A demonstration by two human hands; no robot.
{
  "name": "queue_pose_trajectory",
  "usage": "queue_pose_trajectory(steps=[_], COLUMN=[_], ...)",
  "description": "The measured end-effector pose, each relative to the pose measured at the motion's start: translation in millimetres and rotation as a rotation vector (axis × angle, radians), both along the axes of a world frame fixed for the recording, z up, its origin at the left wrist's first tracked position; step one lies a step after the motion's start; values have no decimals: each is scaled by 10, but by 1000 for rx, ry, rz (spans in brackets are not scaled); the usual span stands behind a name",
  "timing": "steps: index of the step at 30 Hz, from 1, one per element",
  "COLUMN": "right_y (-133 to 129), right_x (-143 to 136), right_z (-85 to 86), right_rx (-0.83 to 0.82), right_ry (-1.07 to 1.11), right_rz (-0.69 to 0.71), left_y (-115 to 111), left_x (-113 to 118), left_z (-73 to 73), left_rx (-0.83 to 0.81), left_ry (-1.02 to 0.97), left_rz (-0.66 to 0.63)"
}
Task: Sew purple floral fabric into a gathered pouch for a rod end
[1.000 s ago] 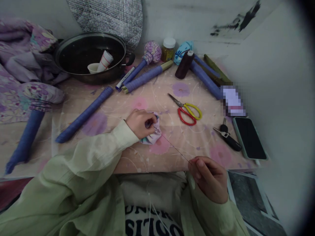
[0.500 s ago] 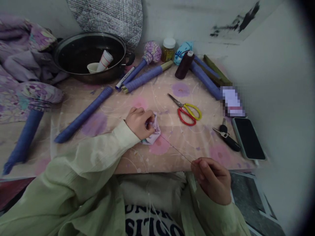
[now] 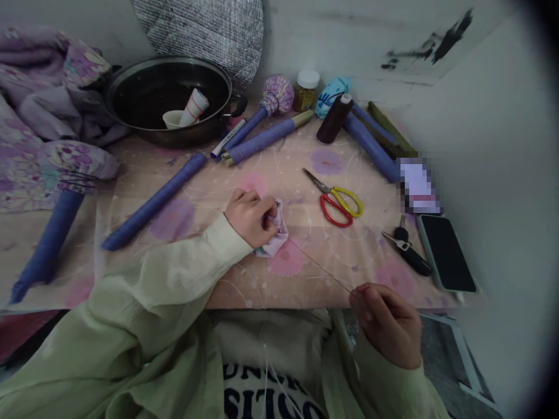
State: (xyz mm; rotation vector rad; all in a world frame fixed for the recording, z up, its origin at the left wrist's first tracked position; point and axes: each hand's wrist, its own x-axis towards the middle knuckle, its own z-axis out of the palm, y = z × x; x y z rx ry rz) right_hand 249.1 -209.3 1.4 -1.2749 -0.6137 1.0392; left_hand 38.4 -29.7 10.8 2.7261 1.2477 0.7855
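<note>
Patterned cloth (image 3: pixel 278 244): lies bunched on the worktop (image 3: pixel 323 238), right under the fingertips of the left hand (image 3: pixel 248 218); nearer to that one by far. Pinched narrow there, fingers curled in. No clear long axis to call, being so crumpled. From the right hand (image 3: pixel 391 329), lies off to the left and farther from the body. Bridged by a thin thread (image 3: pixel 318 265), which slants from the cloth's right edge back toward the worktop's near edge, looks taut, and ends in the right hand's thumb-and-finger pinch. Can't tell whether a needle is in there. Scissors (image 3: pixel 326 189) beyond and right of the cloth, apart from both hands. Writing: "UNGR" legible on the shirt (image 3: pixel 262 401), lower row cut off. Small print on the marker (image 3: pixel 227 138), too blurred to read.
</note>
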Motion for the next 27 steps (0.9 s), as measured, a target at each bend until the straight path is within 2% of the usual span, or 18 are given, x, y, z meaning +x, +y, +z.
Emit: queue_pose_trajectory(steps=[14,27], right_y=[-2,-71], right_x=[32,113], right_z=[11,23], right_rx=[-25,-107], right_ry=[-13,-9], right_rz=[-34,-64], left_y=[10,0], left_x=[-24,-25], left_z=[20,-1], left_rx=[-94,-47], left_ry=[7,14], left_rz=[17,16])
